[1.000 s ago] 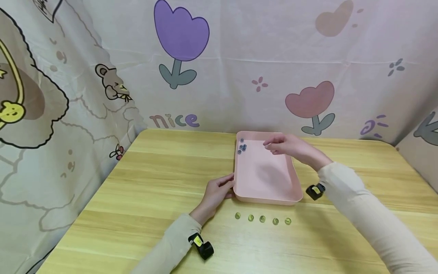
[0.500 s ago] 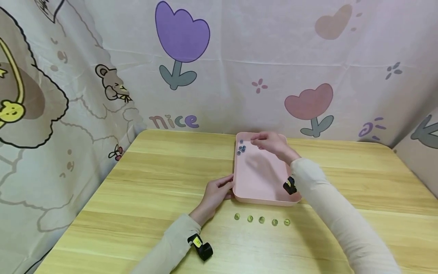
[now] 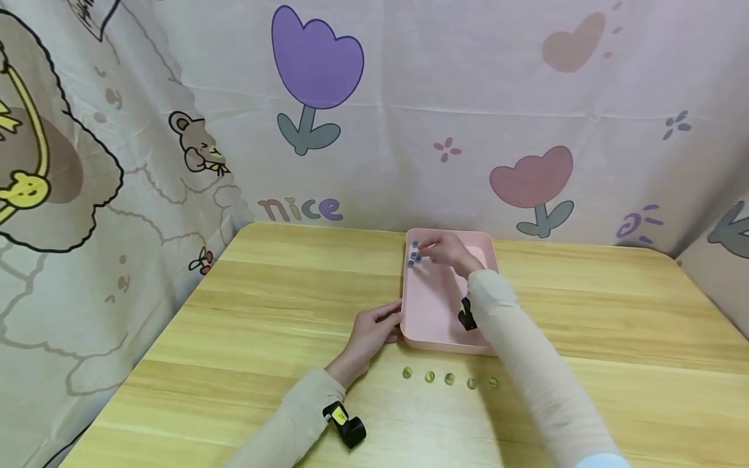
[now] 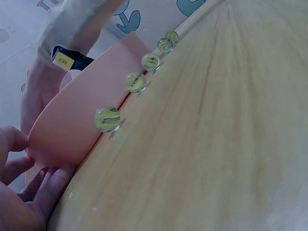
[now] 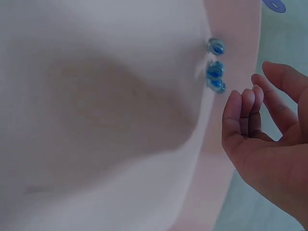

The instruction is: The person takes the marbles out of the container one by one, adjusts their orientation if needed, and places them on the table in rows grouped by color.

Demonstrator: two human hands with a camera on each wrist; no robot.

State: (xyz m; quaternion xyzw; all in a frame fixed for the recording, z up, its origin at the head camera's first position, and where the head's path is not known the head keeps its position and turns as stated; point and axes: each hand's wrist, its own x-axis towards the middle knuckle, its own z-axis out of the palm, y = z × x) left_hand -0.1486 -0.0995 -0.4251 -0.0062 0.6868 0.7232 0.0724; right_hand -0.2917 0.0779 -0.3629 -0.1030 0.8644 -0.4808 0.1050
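Note:
A pink tray [image 3: 433, 312] lies on the wooden table. Several blue marbles [image 3: 415, 257] sit along the inside of its left wall near the far corner; a few blue marbles [image 5: 215, 70] show in the right wrist view. My right hand [image 3: 447, 250] hovers over the tray, right beside them, fingers loosely bent. In the right wrist view no marble is visible between its thumb and fingers. My left hand [image 3: 368, 331] touches the tray's left wall near the front corner with its fingertips. Several yellow-green marbles [image 4: 107, 119] line up on the table before the tray.
A printed cloth [image 3: 409, 162] hangs directly behind the table's far edge, and more cloth covers the left side. The wooden tabletop [image 3: 281, 292] extends to both sides of the tray. Each wrist carries a small black camera [image 3: 351, 429].
My right hand has moved left and slightly down across the tray toward the blue marbles. My left hand stays at the tray wall. Neither group of marbles has visibly shifted.

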